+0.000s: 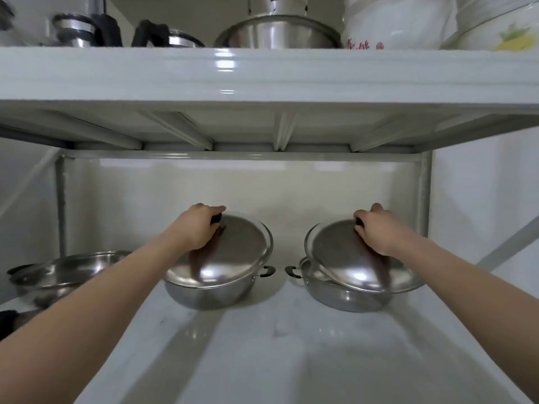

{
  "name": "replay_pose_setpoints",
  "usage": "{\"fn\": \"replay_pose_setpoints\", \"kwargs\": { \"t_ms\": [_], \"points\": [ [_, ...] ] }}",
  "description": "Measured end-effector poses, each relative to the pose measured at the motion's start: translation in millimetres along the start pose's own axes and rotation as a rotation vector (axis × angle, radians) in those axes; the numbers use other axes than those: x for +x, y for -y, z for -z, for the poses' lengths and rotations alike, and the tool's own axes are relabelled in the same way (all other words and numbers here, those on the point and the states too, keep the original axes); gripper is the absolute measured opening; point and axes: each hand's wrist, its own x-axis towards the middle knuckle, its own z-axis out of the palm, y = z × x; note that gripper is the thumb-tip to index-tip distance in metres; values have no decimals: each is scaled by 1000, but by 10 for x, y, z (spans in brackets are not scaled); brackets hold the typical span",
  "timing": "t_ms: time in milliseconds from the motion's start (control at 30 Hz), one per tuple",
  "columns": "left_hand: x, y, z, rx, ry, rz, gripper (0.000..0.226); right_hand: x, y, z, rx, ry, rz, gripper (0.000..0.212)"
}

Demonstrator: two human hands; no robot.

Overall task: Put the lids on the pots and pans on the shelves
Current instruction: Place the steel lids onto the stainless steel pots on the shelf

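On lower shelf [277,345]: 2 steel pots w/ lids side by side, well apart from the front edge, plus 1 open steel pan [67,275] at far left, no lid on it. 2 lids, 2 hands, 1 per lid.

Left hand [198,228] clenched around black knob of left lid [224,255]; right hand [376,234] clenched around black knob of right lid [361,258].

Left lid sits on left pot [210,295], near edge down on the rim, far edge tipped up, dome facing toward camera & a bit right. Right lid tilted too, its left edge raised, near-right edge low on right pot [344,298]; gap shows at pot's left rim. Lids are round, so no long axis. Each pot's black loop handle points inward: left pot's to the right, right pot's to the left, the 2 handles near each other, not touching.

Upper shelf [262,74]: steel pot [277,33] at centre, 2 black-handled steel items left, white bowls [402,21] right. Red marks on 1 bowl, too blurred to read; yellow-green print on another. No readable brand anywhere.
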Motion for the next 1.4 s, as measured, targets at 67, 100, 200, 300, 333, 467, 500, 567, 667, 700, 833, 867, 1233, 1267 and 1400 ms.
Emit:
{"fn": "replay_pose_setpoints", "kwargs": {
  "t_ms": [67, 100, 200, 300, 333, 467, 500, 567, 667, 700, 833, 867, 1233, 1267, 1400],
  "points": [
    [160, 75, -181, 18, 25, 9, 49, 127, -47, -167, -17, 10, -13, 29],
    [234, 118, -262, 29, 38, 14, 49, 189, -70, -252, -23, 17, -21, 29],
    [432, 250, -487, 25, 62, 27, 46, 372, -155, -503, -48, 24, -36, 29],
    [592, 374, -695, 28, 91, 37, 42, 531, -213, -730, -45, 31, -46, 29],
    [638, 410, -764, 29, 100, 42, 41, 579, -229, -796, -36, 38, -53, 29],
    [763, 528, -1008, 49, 128, 54, 42, 737, -271, -1012, -5, 89, -79, 29],
    [784, 552, -1056, 55, 137, 55, 41, 762, -275, -1053, -3, 103, -79, 29],
    [816, 596, -1135, 57, 156, 64, 38, 798, -283, -1131, -3, 128, -77, 28],
    [840, 656, -1223, 43, 182, 72, 35, 823, -289, -1210, -1, 144, -69, 25],
    [840, 671, -1247, 38, 189, 71, 36, 822, -286, -1224, 2, 154, -66, 24],
    [827, 674, -1307, 21, 207, 68, 37, 835, -279, -1280, -3, 196, -42, 23],
    [825, 676, -1312, 20, 205, 67, 37, 835, -279, -1290, 0, 210, -36, 21],
    [756, 703, -1259, 38, 252, 71, 40, 790, -260, -1220, 64, 258, -17, 36],
    [747, 701, -1263, 41, 251, 70, 40, 786, -259, -1224, 64, 259, -23, 31],
    [724, 709, -1277, 36, 242, 74, 39, 781, -255, -1250, 65, 260, -27, 18]
  ]
}}
